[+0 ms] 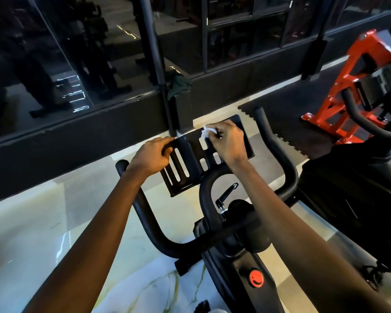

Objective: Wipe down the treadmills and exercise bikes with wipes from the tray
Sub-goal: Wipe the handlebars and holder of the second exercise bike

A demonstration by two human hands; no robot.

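Note:
A black exercise bike [233, 227] stands below me, its curved handlebars [151, 231] spreading left and right. At the front sits a black slotted device tray [190, 163]. My left hand [152, 154] grips the tray's left edge. My right hand [227, 141] is closed on a crumpled white wipe [207, 132] pressed against the tray's upper middle. A red round knob [256, 277] shows on the bike frame near the bottom.
A dark glass wall with black frames [122, 123] runs across the back, with a black pole [160, 75] in front. A red machine frame [339, 86] and another bike's handlebar [366, 116] stand at the right on a black rubber mat [291, 118]. The floor is pale marble [43, 222].

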